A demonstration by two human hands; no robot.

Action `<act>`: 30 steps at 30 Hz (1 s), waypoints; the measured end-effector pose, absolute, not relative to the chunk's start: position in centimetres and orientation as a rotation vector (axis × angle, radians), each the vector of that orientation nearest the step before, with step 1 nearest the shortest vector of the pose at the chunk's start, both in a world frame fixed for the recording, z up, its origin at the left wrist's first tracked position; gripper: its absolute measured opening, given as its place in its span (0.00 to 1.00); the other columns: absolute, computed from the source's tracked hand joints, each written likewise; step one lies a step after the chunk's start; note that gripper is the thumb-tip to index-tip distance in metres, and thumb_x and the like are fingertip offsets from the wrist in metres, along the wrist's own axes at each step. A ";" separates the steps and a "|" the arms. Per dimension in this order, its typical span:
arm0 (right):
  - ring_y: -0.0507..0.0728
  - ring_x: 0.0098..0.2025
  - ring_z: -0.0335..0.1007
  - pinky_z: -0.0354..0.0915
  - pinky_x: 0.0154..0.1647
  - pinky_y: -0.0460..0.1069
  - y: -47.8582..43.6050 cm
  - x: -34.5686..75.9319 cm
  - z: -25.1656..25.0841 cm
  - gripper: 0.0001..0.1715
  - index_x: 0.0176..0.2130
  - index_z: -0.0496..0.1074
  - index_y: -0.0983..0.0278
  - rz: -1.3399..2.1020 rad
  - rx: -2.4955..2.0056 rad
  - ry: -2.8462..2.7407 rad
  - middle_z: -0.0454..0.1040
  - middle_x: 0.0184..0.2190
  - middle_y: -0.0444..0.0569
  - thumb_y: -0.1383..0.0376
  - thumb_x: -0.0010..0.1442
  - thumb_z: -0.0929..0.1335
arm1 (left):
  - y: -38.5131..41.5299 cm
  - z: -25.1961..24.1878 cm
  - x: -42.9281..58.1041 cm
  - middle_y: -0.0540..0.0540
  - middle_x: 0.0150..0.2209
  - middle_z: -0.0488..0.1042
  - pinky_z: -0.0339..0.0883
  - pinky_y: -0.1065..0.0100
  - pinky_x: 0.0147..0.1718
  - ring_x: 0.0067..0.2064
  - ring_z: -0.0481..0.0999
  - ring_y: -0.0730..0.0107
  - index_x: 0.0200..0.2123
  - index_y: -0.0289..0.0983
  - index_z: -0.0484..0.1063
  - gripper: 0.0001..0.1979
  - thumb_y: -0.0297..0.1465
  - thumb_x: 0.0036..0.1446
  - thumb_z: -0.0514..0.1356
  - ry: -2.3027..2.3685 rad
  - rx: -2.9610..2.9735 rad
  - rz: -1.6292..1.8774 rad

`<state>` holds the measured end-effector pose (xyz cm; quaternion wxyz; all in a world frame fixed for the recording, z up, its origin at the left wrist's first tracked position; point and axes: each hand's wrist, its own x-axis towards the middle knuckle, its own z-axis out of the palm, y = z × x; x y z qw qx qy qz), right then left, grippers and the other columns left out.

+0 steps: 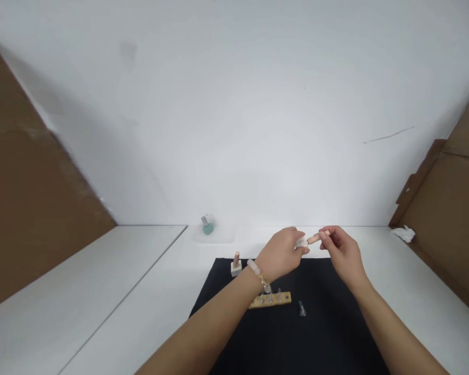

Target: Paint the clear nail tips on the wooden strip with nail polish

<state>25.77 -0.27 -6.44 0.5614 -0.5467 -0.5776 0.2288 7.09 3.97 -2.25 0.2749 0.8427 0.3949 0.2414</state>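
My left hand (281, 252) is closed around the white base (301, 242) of a small practice finger, held above the black mat (328, 333). My right hand (342, 252) pinches the pink fingertip end (316, 238) of that same piece. A second practice finger (236, 264) stands upright on its white block at the mat's far left corner. A wooden strip (271, 299) with several clear nail tips lies on the mat under my left wrist. One loose clear tip (302, 309) lies to its right.
A teal bottle with a silver cap (207, 226) stands on a clear tray (214, 234) at the back of the white table. Brown cardboard panels (31, 208) flank both sides. A crumpled white tissue (404, 233) lies at the far right.
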 end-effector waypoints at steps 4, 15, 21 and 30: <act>0.58 0.29 0.72 0.71 0.35 0.52 -1.1 25.5 -7.3 0.21 0.37 0.73 0.61 0.565 -1.300 -1.311 0.80 0.29 0.49 0.46 0.65 0.68 | 3.8 -2.2 7.2 0.42 0.39 0.79 0.67 0.62 0.45 0.43 0.79 0.54 0.45 0.36 0.82 0.11 0.30 0.61 0.63 1.024 2.374 0.552; 0.58 0.31 0.74 0.71 0.38 0.53 -1.5 26.6 -6.4 0.23 0.36 0.74 0.61 0.593 -1.325 -1.299 0.83 0.33 0.52 0.44 0.62 0.70 | 4.4 -2.3 8.0 0.43 0.38 0.80 0.67 0.61 0.44 0.41 0.79 0.55 0.45 0.37 0.82 0.12 0.31 0.61 0.61 0.968 2.394 0.522; 0.58 0.29 0.74 0.71 0.35 0.52 -1.5 26.7 -7.8 0.26 0.36 0.74 0.62 0.631 -1.321 -1.236 0.82 0.30 0.51 0.42 0.61 0.71 | 5.0 -3.7 8.5 0.46 0.39 0.81 0.71 0.61 0.45 0.43 0.80 0.57 0.46 0.36 0.80 0.11 0.28 0.60 0.67 0.936 2.310 0.484; 0.57 0.29 0.71 0.70 0.35 0.52 0.0 26.9 -9.0 0.24 0.36 0.75 0.62 0.636 -1.280 -1.006 0.81 0.30 0.49 0.44 0.57 0.74 | 7.5 -9.0 8.6 0.41 0.56 0.76 0.77 0.51 0.48 0.51 0.80 0.56 0.57 0.37 0.73 0.17 0.35 0.69 0.64 1.046 2.173 0.412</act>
